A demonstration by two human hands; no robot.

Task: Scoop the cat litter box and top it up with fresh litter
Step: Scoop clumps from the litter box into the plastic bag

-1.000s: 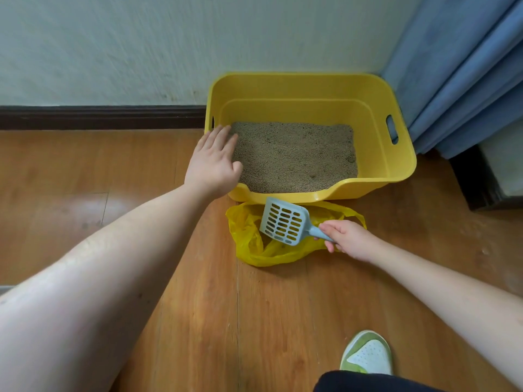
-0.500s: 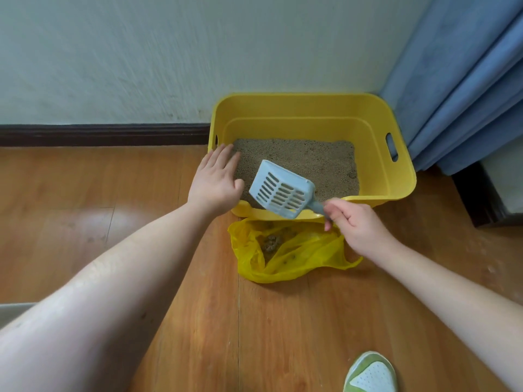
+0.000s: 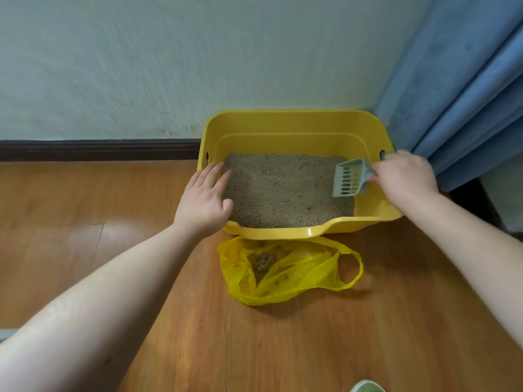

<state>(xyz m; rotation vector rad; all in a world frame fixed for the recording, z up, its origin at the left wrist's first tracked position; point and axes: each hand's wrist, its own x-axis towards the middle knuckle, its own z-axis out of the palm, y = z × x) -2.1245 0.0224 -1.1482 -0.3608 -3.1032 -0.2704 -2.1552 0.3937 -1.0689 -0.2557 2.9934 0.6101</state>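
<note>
A yellow litter box [image 3: 294, 128] stands on the floor against the wall, its bottom covered with grey-brown litter [image 3: 283, 190]. My left hand [image 3: 205, 199] rests flat on the box's left rim, fingers straight. My right hand [image 3: 404, 176] grips the handle of a pale blue slotted scoop [image 3: 349, 178] at the right side of the box, with the scoop's front edge down on the litter. In front of the box lies an open yellow plastic bag [image 3: 285, 270] with clumps of used litter inside.
The wooden floor [image 3: 113, 222] spreads left and toward me. A dark skirting board [image 3: 99, 149] runs along the pale wall. Blue curtains [image 3: 467, 89] hang right beside the box's right end. The toe of a green-white shoe [image 3: 368, 387] shows at the bottom edge.
My right hand carried the scoop from over the yellow bag, up across the box's front rim, to the right side of the litter. My left hand stayed on the left rim.
</note>
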